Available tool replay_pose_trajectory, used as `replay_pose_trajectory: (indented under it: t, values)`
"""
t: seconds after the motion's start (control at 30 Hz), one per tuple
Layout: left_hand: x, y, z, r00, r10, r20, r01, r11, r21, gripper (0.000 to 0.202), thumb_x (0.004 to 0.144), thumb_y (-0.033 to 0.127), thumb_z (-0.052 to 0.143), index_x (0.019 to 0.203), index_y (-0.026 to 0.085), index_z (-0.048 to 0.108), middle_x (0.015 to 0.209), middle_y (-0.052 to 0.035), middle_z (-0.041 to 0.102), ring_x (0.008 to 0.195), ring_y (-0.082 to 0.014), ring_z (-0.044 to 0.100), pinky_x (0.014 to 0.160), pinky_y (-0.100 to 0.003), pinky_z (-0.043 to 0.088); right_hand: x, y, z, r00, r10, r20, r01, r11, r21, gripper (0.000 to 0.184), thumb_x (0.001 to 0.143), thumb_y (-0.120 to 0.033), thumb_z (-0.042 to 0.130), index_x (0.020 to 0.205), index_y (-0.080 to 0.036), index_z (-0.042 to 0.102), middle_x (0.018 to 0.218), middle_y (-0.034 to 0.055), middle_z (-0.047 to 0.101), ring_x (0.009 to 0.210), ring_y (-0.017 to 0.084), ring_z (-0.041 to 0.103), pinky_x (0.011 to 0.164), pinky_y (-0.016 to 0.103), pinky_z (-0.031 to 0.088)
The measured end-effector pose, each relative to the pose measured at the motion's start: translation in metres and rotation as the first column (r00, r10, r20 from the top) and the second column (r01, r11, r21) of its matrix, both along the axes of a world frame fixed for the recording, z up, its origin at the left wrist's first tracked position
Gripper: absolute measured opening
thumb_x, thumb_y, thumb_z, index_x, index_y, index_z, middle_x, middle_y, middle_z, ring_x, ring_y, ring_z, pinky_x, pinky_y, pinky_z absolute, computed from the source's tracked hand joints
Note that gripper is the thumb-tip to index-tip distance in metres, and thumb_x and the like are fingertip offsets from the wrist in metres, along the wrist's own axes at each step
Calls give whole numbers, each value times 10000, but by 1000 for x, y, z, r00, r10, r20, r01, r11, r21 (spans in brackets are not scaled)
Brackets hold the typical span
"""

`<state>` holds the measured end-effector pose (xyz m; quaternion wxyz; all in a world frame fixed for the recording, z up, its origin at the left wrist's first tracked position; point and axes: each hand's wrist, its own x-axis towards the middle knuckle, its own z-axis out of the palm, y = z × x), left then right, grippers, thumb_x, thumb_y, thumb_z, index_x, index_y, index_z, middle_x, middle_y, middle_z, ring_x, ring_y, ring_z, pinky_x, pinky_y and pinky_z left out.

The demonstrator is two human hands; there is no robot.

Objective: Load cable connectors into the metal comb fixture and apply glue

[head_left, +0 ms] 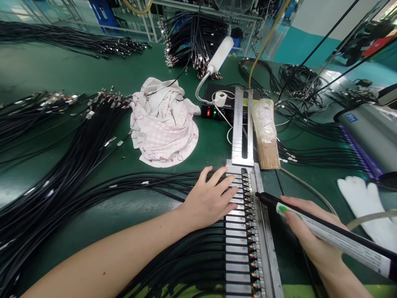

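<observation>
My left hand (211, 198) lies with its fingers spread over black cables (214, 236) set side by side in a long metal fixture (238, 252). Its fingertips rest on the fixture near the upper cable ends. Small metal connectors with coloured wires (253, 246) line the fixture's right side. My right hand (313, 231) is closed around a thick pen-shaped tool (328, 234), black and white with a green round mark. The tool's dark tip points left, close to the connectors by my left fingertips; I cannot tell whether it touches.
A slotted metal bar (238, 124) extends beyond the fixture, beside a plastic-wrapped block (266, 132). Behind stand a black control box (212, 111) and a white lamp (221, 54). A crumpled cloth (167, 128), cable bundles (71, 157), a white glove (366, 203) and a grey machine (372, 132) surround it.
</observation>
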<state>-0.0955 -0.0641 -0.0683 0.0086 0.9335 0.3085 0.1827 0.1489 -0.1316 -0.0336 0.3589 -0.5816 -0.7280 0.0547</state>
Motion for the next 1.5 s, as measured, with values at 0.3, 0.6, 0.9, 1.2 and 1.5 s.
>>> replay_pose_trajectory:
  t: [0.3,0.6,0.9,1.2,1.5]
  values:
    - [0,0,1,1000,-2,5,2,1000,-4,326,927,395,432,1122,168,562,1266,-89,529,1248,-324,368,990,-560,287,2,-1,1,1000,-8,-1,8,1000,-10,152,802,-270,609,942,-279,670,816,-18,720,684,159,688,596,218,551]
    - [0,0,0,1000,-4,9,4,1000,-4,328,928,402,426,1117,172,565,1263,-99,530,1248,-320,369,987,-552,290,2,-1,-1,998,-44,-39,44,999,-11,147,797,-295,619,928,-273,682,821,-8,719,679,170,683,586,236,549]
    - [0,0,1,1000,-8,-1,8,1000,-12,332,927,401,434,1122,163,558,1260,-88,527,1245,-320,363,985,-543,296,1,-1,1,996,-7,-91,5,1000,-28,155,788,-240,623,930,-269,677,808,-9,712,574,150,652,508,239,531]
    - [0,0,1,1000,-9,2,9,1000,-9,325,927,394,434,1116,162,561,1261,-84,526,1248,-318,364,980,-524,303,0,-2,2,991,-24,-132,22,1000,-16,133,793,-256,621,911,-252,683,781,-2,700,535,142,624,525,258,529]
    - [0,0,2,1000,-6,-2,6,1000,-12,330,925,395,440,1124,160,560,1269,-91,521,1247,-317,364,984,-531,305,2,-12,0,968,-99,-231,110,993,34,158,789,-255,638,935,-261,696,832,20,704,641,181,647,615,314,532]
